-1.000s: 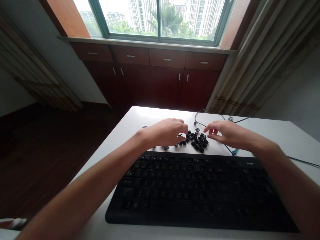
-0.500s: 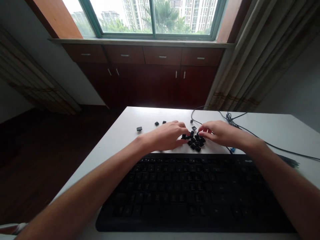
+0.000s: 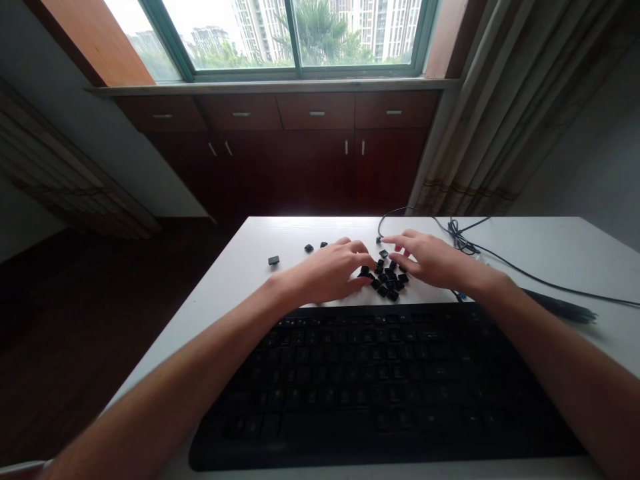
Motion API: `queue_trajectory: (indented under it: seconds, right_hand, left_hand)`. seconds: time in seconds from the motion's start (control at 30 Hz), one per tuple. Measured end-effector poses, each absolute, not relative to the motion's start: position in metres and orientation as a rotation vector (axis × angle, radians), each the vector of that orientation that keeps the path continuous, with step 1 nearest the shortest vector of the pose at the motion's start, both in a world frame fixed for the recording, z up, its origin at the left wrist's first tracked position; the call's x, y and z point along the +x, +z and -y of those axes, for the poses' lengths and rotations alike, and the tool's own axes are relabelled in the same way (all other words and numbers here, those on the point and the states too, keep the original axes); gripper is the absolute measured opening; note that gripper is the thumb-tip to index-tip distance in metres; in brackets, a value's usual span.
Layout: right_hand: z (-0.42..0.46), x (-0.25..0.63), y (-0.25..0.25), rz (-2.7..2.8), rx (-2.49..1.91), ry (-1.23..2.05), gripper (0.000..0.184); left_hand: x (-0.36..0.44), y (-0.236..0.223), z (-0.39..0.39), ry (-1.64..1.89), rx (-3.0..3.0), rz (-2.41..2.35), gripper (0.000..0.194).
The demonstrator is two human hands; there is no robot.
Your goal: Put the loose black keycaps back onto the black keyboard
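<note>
Bright window (image 3: 240, 33), red-brown cabinets (image 3: 300, 167), dark floor (image 3: 75, 333)

Daylight from the window (image 3: 350, 33) glares off the table (image 3: 235, 267), leaving the floor (image 3: 125, 300) dark.

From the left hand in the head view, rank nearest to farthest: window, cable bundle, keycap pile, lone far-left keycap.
1. Keycap pile: right at the left hand, on its right side.
2. Lone keycap: off to its left.
3. Cable bundle: farther right, past the right hand.
4. Window: far ahead, across the room.

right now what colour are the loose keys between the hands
Black; the loose keys show best in the head view.
</note>
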State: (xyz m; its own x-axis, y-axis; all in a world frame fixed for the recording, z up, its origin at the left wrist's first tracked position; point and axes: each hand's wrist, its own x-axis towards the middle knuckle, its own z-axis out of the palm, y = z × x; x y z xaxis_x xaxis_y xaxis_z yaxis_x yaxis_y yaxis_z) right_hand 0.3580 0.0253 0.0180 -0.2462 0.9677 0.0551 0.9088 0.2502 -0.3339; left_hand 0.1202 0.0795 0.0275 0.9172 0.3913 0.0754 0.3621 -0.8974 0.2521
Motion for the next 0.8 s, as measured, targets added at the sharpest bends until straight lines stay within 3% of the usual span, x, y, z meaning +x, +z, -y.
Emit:
queue_trajectory:
  seconds: [0.23,0.8]
  right_hand:
    - [-0.0246,0.3552,0.0172,2.322,-1.686,0.278,0.026]
    - [-0.0236,0.3513,0.0226,2.327,-1.645,0.184,0.014]
  left_hand:
    - [0.1194,0.0233,-0.0816,0.149,2.855,-0.550,0.027]
    - [0.1199,0.0254,-0.0827,0.169,2.825,-0.517,0.022]
